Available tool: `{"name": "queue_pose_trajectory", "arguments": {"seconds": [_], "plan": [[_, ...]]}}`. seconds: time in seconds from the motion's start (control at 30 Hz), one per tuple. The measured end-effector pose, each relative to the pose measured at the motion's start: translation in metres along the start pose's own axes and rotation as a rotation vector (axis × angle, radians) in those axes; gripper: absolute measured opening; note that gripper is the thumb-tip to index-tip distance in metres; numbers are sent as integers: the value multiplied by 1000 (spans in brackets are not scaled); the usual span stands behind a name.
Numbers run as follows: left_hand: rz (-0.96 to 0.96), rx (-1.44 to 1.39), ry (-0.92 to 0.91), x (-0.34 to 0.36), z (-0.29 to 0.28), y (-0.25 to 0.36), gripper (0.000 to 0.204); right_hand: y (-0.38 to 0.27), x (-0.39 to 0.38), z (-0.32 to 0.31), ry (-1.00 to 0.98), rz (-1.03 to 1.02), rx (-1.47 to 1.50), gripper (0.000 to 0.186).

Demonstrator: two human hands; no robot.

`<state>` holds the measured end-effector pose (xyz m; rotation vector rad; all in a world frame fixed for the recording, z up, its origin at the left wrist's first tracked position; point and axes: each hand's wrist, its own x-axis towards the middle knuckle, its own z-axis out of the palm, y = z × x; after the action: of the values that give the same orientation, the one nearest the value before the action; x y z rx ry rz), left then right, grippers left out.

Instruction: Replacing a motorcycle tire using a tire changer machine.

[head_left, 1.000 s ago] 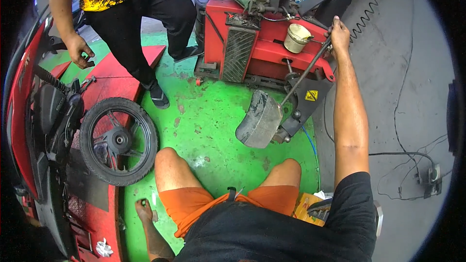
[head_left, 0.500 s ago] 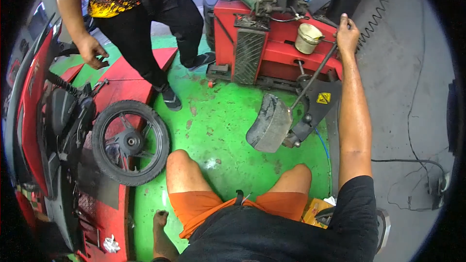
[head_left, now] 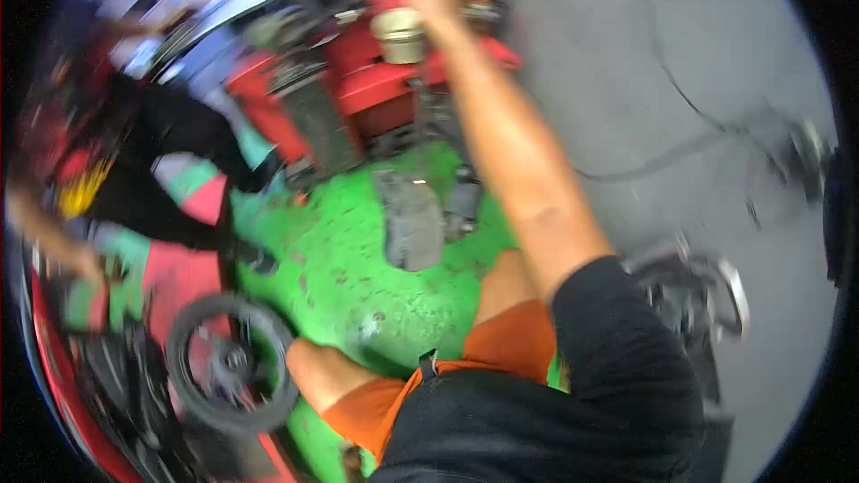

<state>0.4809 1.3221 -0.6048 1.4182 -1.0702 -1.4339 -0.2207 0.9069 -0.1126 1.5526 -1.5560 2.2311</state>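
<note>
red machine (head_left: 380, 97), cream bucket (head_left: 399, 38), green floor (head_left: 335, 259), orange shorts (head_left: 510, 340), apparently red-and-yellow patterned shirt (head_left: 79, 170)

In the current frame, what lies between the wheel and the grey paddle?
Between the wheel and the paddle, just scuffed green floor, blurred in the head view; the left knee rises below that stretch.

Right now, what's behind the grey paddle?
Green floor shows around the grey paddle, and a dark, blurry machine part sits to its right. Whatever is straight behind the paddle is covered, so I can't tell.
</note>
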Motion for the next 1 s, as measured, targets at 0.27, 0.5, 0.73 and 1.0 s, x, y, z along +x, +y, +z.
{"name": "queue_pose_trajectory", "arguments": {"seconds": [0.27, 0.5, 0.73, 1.0], "plan": [[5, 526, -489, 137, 70, 97, 23, -35, -5, -20, 293, 111, -170, 33], [-18, 874, -571, 142, 61, 113, 27, -30, -8, -14, 316, 64, -154, 29], [-40, 1146, -571, 136, 56, 121, 30, -35, -11, -15, 277, 110, -43, 31], [-238, 1180, -41, -39, -39, 63, 35, -56, -17, -57, -76, 188, 50, 48]]}}
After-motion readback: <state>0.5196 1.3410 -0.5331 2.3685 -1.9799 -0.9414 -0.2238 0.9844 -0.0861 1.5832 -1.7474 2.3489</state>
